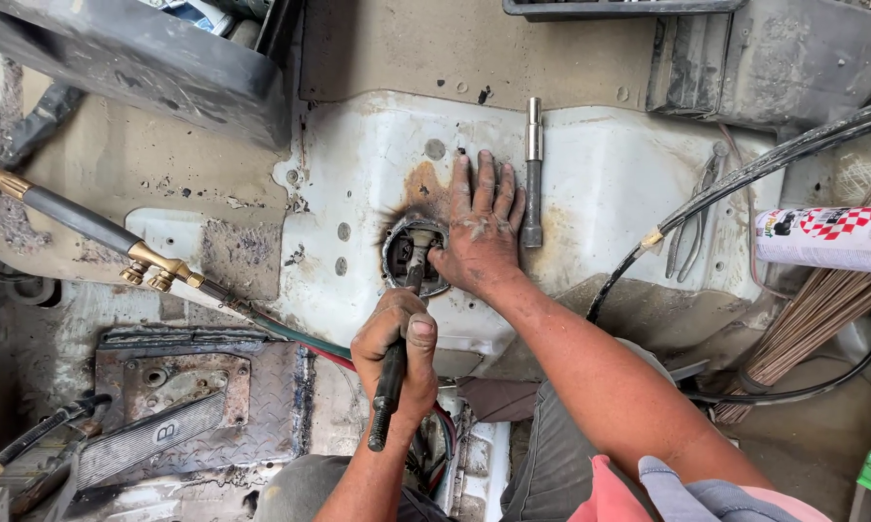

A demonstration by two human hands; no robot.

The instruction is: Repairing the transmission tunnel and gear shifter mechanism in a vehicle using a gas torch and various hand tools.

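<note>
We look down at a worn, white-painted metal floor panel (pixel 590 184) inside a vehicle, rusty around a round hole (pixel 414 256). Our left hand (pixel 397 353) is clenched around a dark threaded rod (pixel 394 372) whose upper end reaches into that hole. Our right hand (pixel 481 232) lies flat and released on the panel, just beside the hole. A socket extension (pixel 533 174) lies next to its fingers; pliers (pixel 694 217) sit farther right.

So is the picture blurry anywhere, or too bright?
Head view: mostly sharp and evenly daylit. The white metal floor panel looks brightest, though not washed out. The left hand, gripping a dark rod, and the right hand are in focus with soft shadows. The edges bend a little, like a wide lens.
</note>
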